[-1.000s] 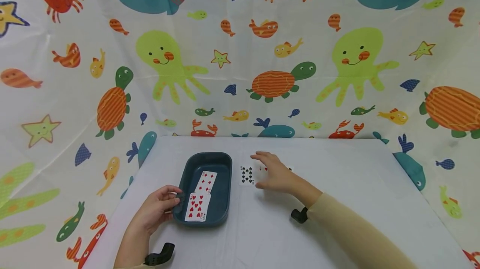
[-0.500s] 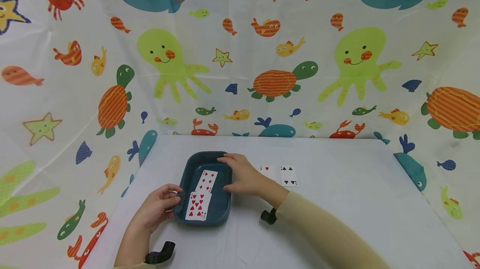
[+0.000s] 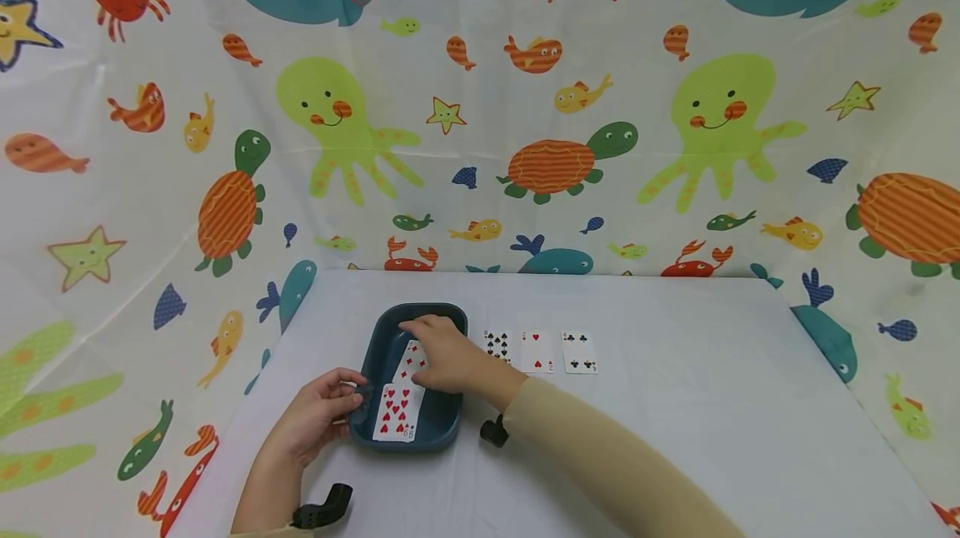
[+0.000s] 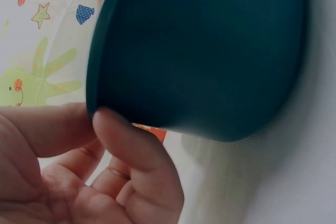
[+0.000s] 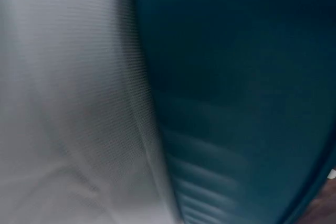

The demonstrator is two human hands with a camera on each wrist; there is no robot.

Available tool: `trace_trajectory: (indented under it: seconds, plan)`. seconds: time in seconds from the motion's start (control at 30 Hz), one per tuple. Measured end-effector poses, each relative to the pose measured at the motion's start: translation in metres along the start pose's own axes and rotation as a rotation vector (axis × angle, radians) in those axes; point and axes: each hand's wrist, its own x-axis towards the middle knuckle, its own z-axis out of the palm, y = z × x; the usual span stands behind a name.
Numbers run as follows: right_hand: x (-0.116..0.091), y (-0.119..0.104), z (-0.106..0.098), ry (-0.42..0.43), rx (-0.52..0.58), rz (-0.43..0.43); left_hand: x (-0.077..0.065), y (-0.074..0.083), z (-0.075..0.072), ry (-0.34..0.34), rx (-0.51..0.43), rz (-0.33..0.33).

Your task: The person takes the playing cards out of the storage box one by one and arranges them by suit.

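Note:
A dark teal tray (image 3: 442, 430) stands on the white table with two playing cards in it. The nine of hearts card (image 3: 397, 413) lies at the near end, overlapping a diamonds card (image 3: 408, 361) behind it. My left hand (image 3: 318, 413) pinches the tray's left rim; the left wrist view shows thumb and finger (image 4: 131, 140) on either side of that rim. Over the tray's far half is my right hand (image 3: 453, 359), fingers spread from the thumb, which is right at the diamonds card and covers part of it. The right wrist view shows mostly the tray's outer wall (image 5: 236, 103).
Right of the tray, three cards lie face up in a row: a spades card (image 3: 497, 345) partly behind my right wrist, a two of hearts (image 3: 537, 352) and a four of clubs (image 3: 579, 352). A printed sea-animal cloth (image 3: 480, 122) hangs behind the table.
My right hand has moved left from above the table cards, across the tray's right rim, to over the cards in the tray. My left hand has stayed at the rim.

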Motion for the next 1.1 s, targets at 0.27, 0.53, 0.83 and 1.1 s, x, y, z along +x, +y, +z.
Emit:
trace_trajectory:
  seconds: [0.27,0.53,0.83,1.1]
  plan:
    - [0.022,-0.005,0.013,-0.014,-0.146,0.071,-0.001,0.001,0.000,0.000,0.004,0.003]
    - [0.028,-0.007,0.022,-0.024,-0.277,0.114,-0.003,0.002,0.000,-0.009,-0.008,0.007]
    - [0.028,-0.007,0.025,-0.023,-0.348,0.095,-0.003,0.003,0.001,0.000,-0.004,0.008]
    - [0.030,-0.008,0.024,-0.057,-0.343,0.100,-0.001,0.001,0.000,0.002,-0.003,0.006]
